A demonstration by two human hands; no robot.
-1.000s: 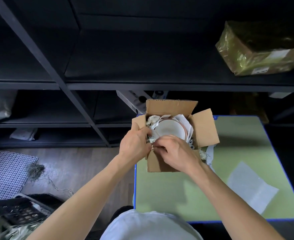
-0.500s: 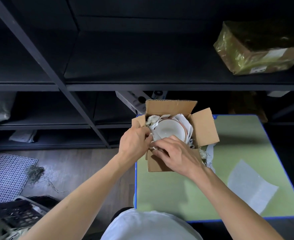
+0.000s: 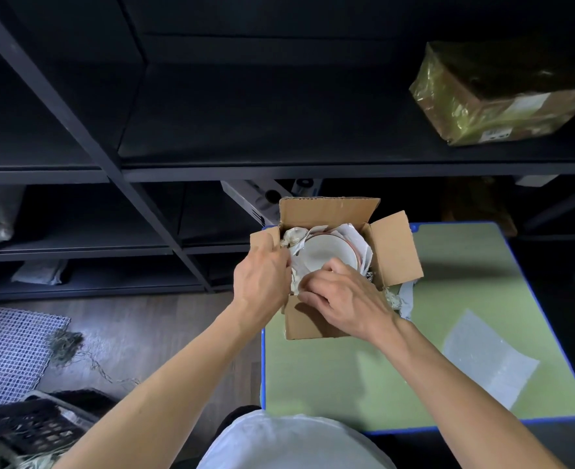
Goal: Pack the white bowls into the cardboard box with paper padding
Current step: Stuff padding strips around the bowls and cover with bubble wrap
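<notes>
An open cardboard box [image 3: 394, 252] stands at the far left corner of the green table [image 3: 330, 377]. Inside it a white bowl [image 3: 330, 253] lies among crumpled white paper padding [image 3: 291, 236]. My left hand [image 3: 262, 282] is at the box's left wall, its fingers curled into the paper beside the bowl. My right hand [image 3: 347, 299] reaches over the near wall, fingers bent onto the paper at the bowl's near rim. The fingertips of both hands are partly hidden.
A loose white sheet [image 3: 489, 357] lies on the table's right side. More paper [image 3: 403, 299] hangs out by the box's right flap. Dark shelving [image 3: 211, 130] rises behind, with a wrapped parcel [image 3: 502, 96] at upper right. A crate [image 3: 25, 428] and mesh mat [image 3: 5, 350] sit on the floor at left.
My right hand has slid a little right and further into the box over the bowl's near rim. My left hand stays at the left wall.
</notes>
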